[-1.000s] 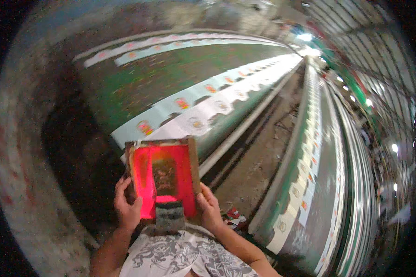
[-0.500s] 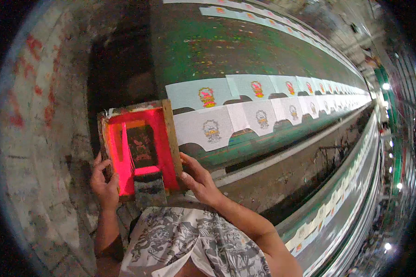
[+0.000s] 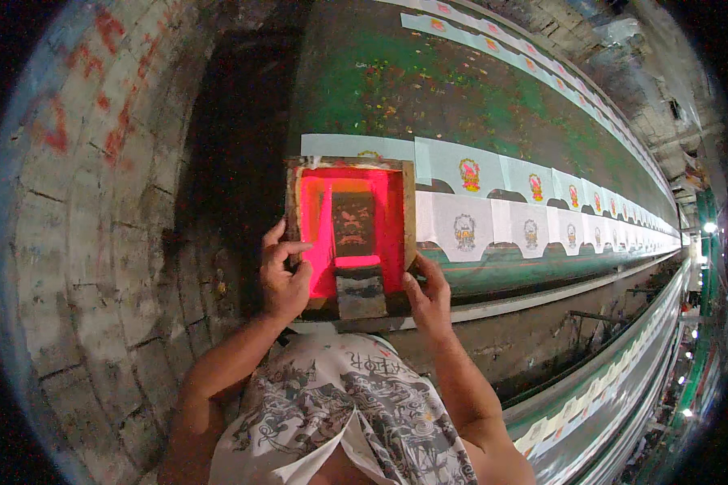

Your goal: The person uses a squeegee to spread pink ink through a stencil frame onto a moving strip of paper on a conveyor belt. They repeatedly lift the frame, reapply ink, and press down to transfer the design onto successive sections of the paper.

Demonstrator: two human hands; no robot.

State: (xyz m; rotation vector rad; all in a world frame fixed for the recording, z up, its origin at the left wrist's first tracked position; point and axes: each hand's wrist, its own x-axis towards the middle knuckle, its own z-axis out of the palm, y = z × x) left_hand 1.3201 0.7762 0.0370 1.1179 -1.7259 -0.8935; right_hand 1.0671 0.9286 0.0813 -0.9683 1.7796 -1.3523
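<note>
A wooden screen-printing frame (image 3: 408,214) with bright pink ink inside and a dark patterned centre is held over the near end of the long green table. A grey block (image 3: 361,295) lies across its lower edge. My left hand (image 3: 285,275) grips the frame's left side, index finger bent at the rim. My right hand (image 3: 429,295) holds the lower right side. Just beyond the frame lies a row of pale pieces (image 3: 437,162) with red-and-yellow prints, and in front of it a white row (image 3: 497,226) with grey-outlined prints.
The green table (image 3: 412,81) stretches off to the right, with more printed pieces (image 3: 493,28) along its far side. Another long table (image 3: 574,404) with pieces runs at the lower right. A stone-block floor (image 3: 113,242) with red marks lies left, beside a dark gap (image 3: 234,121).
The view has swung round so the table now runs sideways across it. Since half a second ago, the frame and both hands have shifted right, covering the nearest printed pieces, and the frame sits straighter.
</note>
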